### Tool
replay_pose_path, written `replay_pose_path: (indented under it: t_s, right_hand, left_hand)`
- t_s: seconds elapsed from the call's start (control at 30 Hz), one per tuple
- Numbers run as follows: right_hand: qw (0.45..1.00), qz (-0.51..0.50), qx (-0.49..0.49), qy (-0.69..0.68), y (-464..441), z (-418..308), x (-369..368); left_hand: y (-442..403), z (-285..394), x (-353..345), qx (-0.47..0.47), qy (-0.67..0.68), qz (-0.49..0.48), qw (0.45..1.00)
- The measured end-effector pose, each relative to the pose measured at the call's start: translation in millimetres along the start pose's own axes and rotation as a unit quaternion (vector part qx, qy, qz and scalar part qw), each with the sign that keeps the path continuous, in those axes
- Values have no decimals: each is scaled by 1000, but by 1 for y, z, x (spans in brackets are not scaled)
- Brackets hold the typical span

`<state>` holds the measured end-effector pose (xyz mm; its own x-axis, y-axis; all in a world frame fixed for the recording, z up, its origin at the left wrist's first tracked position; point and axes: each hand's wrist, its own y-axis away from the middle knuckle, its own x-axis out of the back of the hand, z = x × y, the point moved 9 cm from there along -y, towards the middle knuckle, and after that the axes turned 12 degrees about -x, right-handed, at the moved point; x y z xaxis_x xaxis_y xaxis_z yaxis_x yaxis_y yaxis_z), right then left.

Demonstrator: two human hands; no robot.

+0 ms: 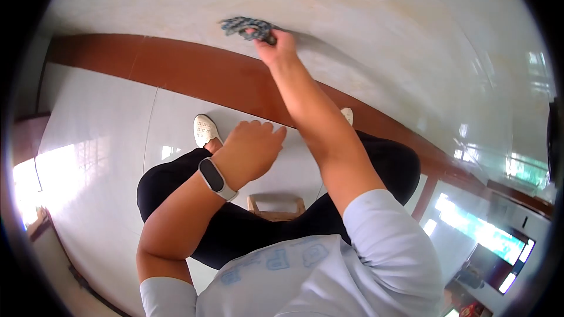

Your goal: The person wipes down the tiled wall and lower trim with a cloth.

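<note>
My right hand (276, 47) is stretched forward, its fingers closed on a crumpled grey and dark cloth (249, 27). The cloth lies against a pale marbled tile wall (352, 17), just above a reddish-brown baseboard strip (205, 64). Between my knees hangs my left hand (249, 148), back upward, with the fingers curled in a loose fist; nothing shows in it, and the palm is hidden. A watch (212, 176) with a light band sits on that wrist.
Beneath me is a small wooden stool (276, 214), partly covered by my legs. Glossy pale floor tiles (117, 135) reflect bright light. My cream shoe (204, 130) stands close to the brown strip. Far right, a doorway or window (482, 235) glows.
</note>
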<state>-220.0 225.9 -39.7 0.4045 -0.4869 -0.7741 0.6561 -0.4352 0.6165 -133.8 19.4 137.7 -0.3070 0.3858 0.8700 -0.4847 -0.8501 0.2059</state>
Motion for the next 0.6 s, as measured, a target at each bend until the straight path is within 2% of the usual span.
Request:
replay_pose_path:
  t_s: [0.1, 0.13, 0.27, 0.3, 0.33, 0.37, 0.4, 0.43, 0.5, 0.57, 0.6]
  right_hand:
    - [999, 1, -2, -41, -14, -27, 27]
    - [996, 1, 79, 34, -6, -53, 33]
    - [963, 169, 208, 12, 72, -179, 123]
    - [948, 208, 241, 1, 101, -211, 141]
    - [950, 167, 263, -20, 118, -241, 149]
    - [954, 159, 256, -1, 142, -257, 143]
    - [961, 187, 203, 11, 140, -292, 167]
    - [954, 181, 230, 65, 145, -321, 174]
    - [949, 187, 235, 93, 152, -326, 160]
    - [968, 127, 185, 115, 157, -299, 129]
    - [951, 144, 199, 186, 218, -270, 98]
  left_hand:
    - [-1, 0, 1, 11, -5, -10, 1000]
    - [-3, -1, 4, 11, -9, -5, 1000]
    - [-11, 3, 14, -10, 21, 25, 999]
    - [-14, 5, 17, -38, 17, 72, 997]
    - [-14, 7, 18, -72, 18, 119, 990]
    - [-17, 11, 17, -84, 12, 106, 991]
    - [-24, 20, 20, -101, 5, 95, 990]
    - [-29, 24, 17, -113, 4, 76, 991]
    - [-40, 26, 4, -138, 9, 43, 989]
    - [-46, 13, -12, -165, 8, 13, 986]
    - [-52, 15, -22, -185, 1, 3, 983]
